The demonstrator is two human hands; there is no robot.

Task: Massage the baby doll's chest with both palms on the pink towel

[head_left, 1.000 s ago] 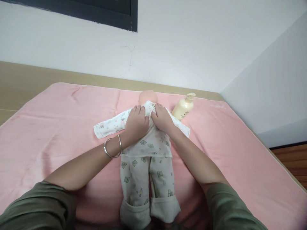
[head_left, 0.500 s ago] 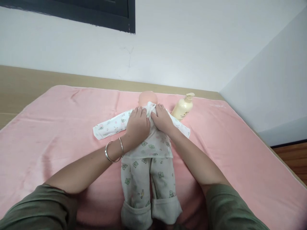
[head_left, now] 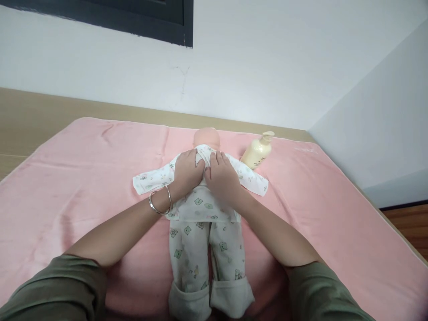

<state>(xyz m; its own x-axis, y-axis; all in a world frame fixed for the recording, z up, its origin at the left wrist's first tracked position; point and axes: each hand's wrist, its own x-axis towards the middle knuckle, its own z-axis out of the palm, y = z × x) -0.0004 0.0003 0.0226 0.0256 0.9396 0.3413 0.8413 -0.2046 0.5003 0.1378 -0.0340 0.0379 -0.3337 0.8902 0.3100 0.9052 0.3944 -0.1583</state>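
A doll (head_left: pixel 206 137) lies on a pink cloth, dressed in a white printed top (head_left: pixel 203 205) and matching trousers (head_left: pixel 192 249) with turned-up cuffs. My left hand (head_left: pixel 189 170), with two silver bangles at the wrist, rests on the left side of the doll's chest, its thumb bent toward the middle. Beside it my right hand (head_left: pixel 222 176) lies over the right side of the chest, fingers pointing toward the doll's head. Both hands touch the top near its front overlap, and their fingers look spread flat on the fabric. The long sleeves stretch out to both sides.
The pink cloth (head_left: pixel 110 178) covers a wooden surface (head_left: pixel 36 107) against a white wall. A cream pump bottle (head_left: pixel 257 152) lies tilted to the right of the doll's head. A dark frame (head_left: pixel 150 22) is on the wall.
My right hand has moved slightly down the chest and toward the middle. More of the right sleeve and shoulder shows, and the collar lies differently. The view has shifted a little.
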